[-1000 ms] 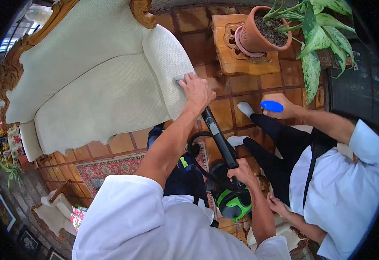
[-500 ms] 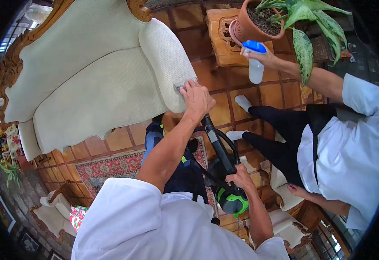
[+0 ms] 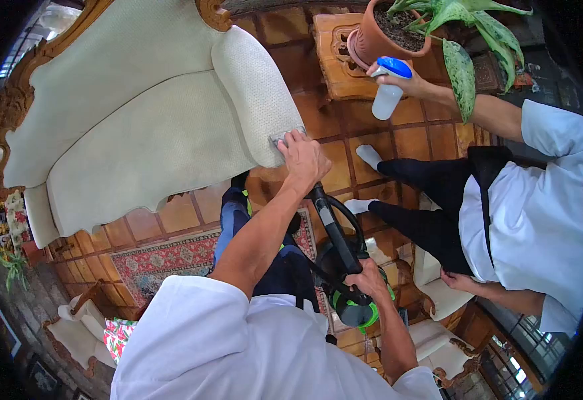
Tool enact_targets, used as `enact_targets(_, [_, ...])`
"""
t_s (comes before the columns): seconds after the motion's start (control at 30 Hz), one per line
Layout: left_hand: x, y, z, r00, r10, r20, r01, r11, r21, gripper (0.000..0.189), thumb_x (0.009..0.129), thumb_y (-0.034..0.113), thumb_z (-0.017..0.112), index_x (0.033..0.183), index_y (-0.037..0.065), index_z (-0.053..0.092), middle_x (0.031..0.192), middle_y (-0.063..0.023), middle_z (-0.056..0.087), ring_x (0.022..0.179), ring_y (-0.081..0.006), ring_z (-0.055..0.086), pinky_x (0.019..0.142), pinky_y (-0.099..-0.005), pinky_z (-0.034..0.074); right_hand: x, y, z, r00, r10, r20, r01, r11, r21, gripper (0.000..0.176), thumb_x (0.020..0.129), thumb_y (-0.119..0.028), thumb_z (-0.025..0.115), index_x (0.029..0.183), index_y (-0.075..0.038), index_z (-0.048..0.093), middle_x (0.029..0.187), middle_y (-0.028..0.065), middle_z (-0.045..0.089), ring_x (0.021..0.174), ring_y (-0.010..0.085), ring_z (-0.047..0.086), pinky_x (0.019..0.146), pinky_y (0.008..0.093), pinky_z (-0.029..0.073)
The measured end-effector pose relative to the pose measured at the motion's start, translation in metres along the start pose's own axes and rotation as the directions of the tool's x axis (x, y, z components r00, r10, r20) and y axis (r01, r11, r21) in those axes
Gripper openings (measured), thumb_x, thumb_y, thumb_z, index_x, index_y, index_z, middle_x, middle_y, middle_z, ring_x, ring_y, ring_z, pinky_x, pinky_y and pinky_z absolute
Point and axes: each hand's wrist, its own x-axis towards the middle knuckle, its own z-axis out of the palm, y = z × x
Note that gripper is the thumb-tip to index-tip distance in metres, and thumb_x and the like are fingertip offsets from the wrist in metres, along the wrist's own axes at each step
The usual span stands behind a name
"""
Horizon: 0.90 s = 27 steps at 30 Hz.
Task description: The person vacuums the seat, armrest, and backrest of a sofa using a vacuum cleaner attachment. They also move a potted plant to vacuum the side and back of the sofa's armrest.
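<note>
Left hand (image 3: pixel 305 159) curls its fingers over the nozzle (image 3: pixel 279 139), against the armrest (image 3: pixel 255 93). Right hand (image 3: pixel 369 281) wraps its fingers around the vacuum tube (image 3: pixel 335 230).

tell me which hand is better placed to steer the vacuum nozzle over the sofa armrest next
Probably the left hand: it holds the vacuum nozzle against the sofa armrest, while the right hand grips the black wand farther back.

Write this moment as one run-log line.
left hand: holding vacuum nozzle against sofa armrest | right hand: gripping vacuum tube | co-worker's hand: holding spray bottle
</note>
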Motion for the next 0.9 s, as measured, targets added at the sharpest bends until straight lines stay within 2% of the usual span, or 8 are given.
enact_targets(0.3, [-0.029,0.011,0.009,0.994,0.029,-0.109,-0.022,0.998,0.065,0.058,0.06,0.031,0.07,0.105,-0.007,0.069,0.113,-0.0196,0.059,0.107,-0.0331,0.048,0.093,-0.0488,0.034,-0.03,0.015,0.0,0.999,-0.041,-0.002,0.041,0.999,-0.014,0.03,0.062,-0.01,0.07,0.086,0.008,0.067,0.07,0.0149,0.068,0.061,0.0251,0.065,0.062,0.0366,0.052])
enact_targets(0.37, [-0.039,0.013,-0.008,0.99,0.052,0.134,-0.043,0.997,-0.07,0.059,0.063,0.031,0.07,0.107,-0.007,0.069,0.117,-0.0217,0.056,0.112,-0.0369,0.048,0.094,-0.0524,0.035,-0.04,0.025,0.004,0.999,-0.039,-0.032,0.041,0.996,0.081,0.017,0.062,-0.006,0.069,0.075,0.004,0.067,0.064,0.0106,0.066,0.055,0.0193,0.063,0.056,0.0331,0.05])
enact_targets(0.47, [-0.09,0.009,0.032,0.975,0.055,0.215,-0.018,0.985,-0.17,0.049,0.068,0.037,0.071,0.097,-0.002,0.076,0.119,-0.0225,0.053,0.115,-0.039,0.047,0.098,-0.0576,0.034,-0.066,0.064,0.004,0.999,0.01,-0.051,-0.011,1.0,-0.022,0.018,0.062,-0.007,0.07,0.076,0.004,0.068,0.065,0.0108,0.066,0.056,0.019,0.064,0.056,0.0336,0.051])
enact_targets(0.53, [-0.141,0.008,0.056,0.94,0.006,0.34,0.076,0.971,-0.226,0.057,0.07,0.036,0.07,0.109,-0.006,0.071,0.121,-0.0254,0.051,0.113,-0.0402,0.048,0.097,-0.0575,0.035,-0.092,0.106,0.009,0.992,-0.088,-0.095,0.082,0.994,-0.07,0.019,0.062,-0.007,0.071,0.076,0.005,0.068,0.065,0.0107,0.066,0.056,0.0186,0.064,0.055,0.0337,0.051])
enact_targets(0.57, [-0.159,0.018,0.073,0.905,-0.071,0.419,0.131,0.985,-0.117,0.071,0.073,0.035,0.068,0.128,-0.009,0.058,0.131,-0.0307,0.047,0.122,-0.0444,0.045,0.102,-0.0594,0.033,-0.097,0.118,0.01,0.977,-0.181,-0.116,0.167,0.978,-0.126,0.019,0.062,-0.007,0.072,0.076,0.005,0.068,0.065,0.0105,0.066,0.057,0.0183,0.064,0.055,0.0337,0.051])
enact_targets(0.7, [-0.146,0.039,0.002,0.985,0.169,0.039,-0.147,0.933,-0.329,0.08,0.081,0.032,0.064,0.143,-0.01,0.038,0.147,-0.0322,0.038,0.137,-0.0455,0.035,0.11,-0.06,0.028,-0.114,0.109,0.014,0.992,-0.018,-0.127,0.029,0.995,0.09,0.02,0.062,-0.007,0.072,0.076,0.006,0.067,0.065,0.0103,0.066,0.058,0.0183,0.065,0.054,0.0332,0.051])
enact_targets(0.83, [-0.111,0.051,-0.082,0.967,0.136,-0.214,-0.227,0.838,-0.496,0.078,0.085,0.026,0.061,0.147,-0.01,0.032,0.153,-0.0289,0.034,0.141,-0.0442,0.031,0.113,-0.0579,0.026,-0.079,0.034,0.0,0.941,-0.19,-0.281,0.272,0.918,0.289,0.022,0.062,-0.005,0.07,0.08,0.006,0.064,0.066,0.0096,0.064,0.054,0.0186,0.063,0.05,0.0342,0.049])
enact_targets(0.9, [-0.101,0.046,-0.09,0.963,0.108,-0.245,-0.218,0.849,-0.481,0.075,0.086,0.029,0.064,0.144,-0.011,0.038,0.144,-0.0313,0.045,0.132,-0.046,0.043,0.11,-0.054,0.033,-0.02,0.021,-0.006,0.868,-0.384,-0.315,0.455,0.868,0.196,0.023,0.063,-0.003,0.068,0.084,0.005,0.062,0.067,0.0088,0.062,0.053,0.0183,0.062,0.05,0.0345,0.049])
